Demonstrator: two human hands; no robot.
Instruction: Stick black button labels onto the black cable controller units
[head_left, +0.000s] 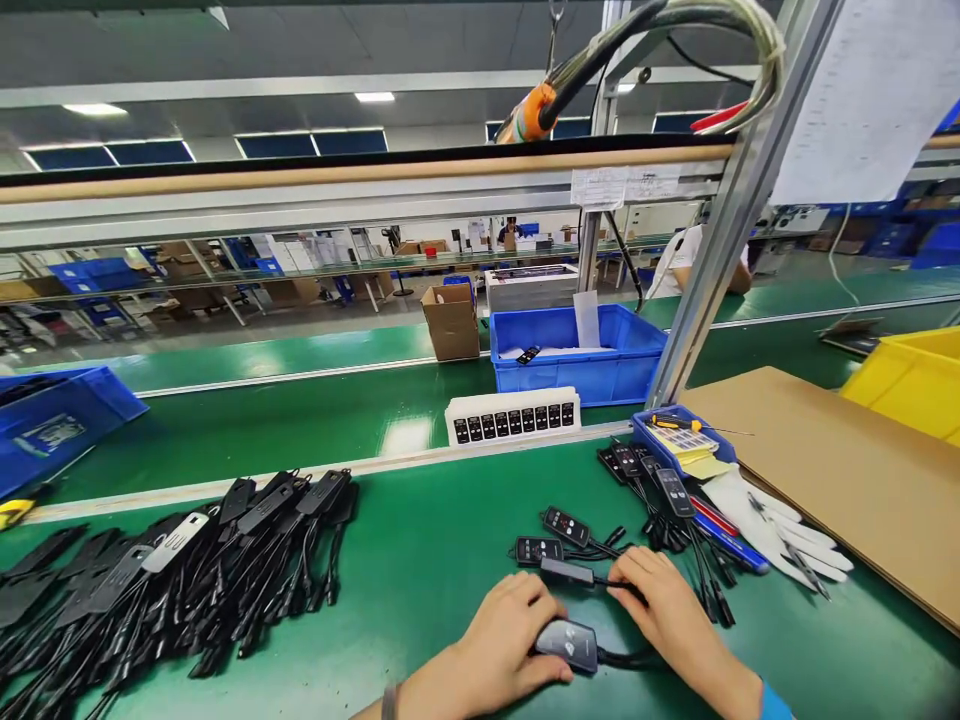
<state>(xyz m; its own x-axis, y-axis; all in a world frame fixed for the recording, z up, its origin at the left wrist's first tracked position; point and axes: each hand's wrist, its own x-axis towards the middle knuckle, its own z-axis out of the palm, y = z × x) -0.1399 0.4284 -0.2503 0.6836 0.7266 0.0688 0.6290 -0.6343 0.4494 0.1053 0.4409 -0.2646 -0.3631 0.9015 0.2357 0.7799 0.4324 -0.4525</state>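
Observation:
My left hand grips a small grey cable controller by its left end, between thumb and fingers. A black cable leads from its right end and passes under my right hand. The fingers of my right hand are closed on the black cable of another controller, which lies edge-on just above my left fingertips. Right behind it, two black controllers with small buttons lie on the green table. Their cables run to the right.
A large heap of black controllers with cables covers the left. More controllers lie at right beside a small blue tray, white gloves and tweezers. Behind stand a white label strip, a blue bin and a metal post.

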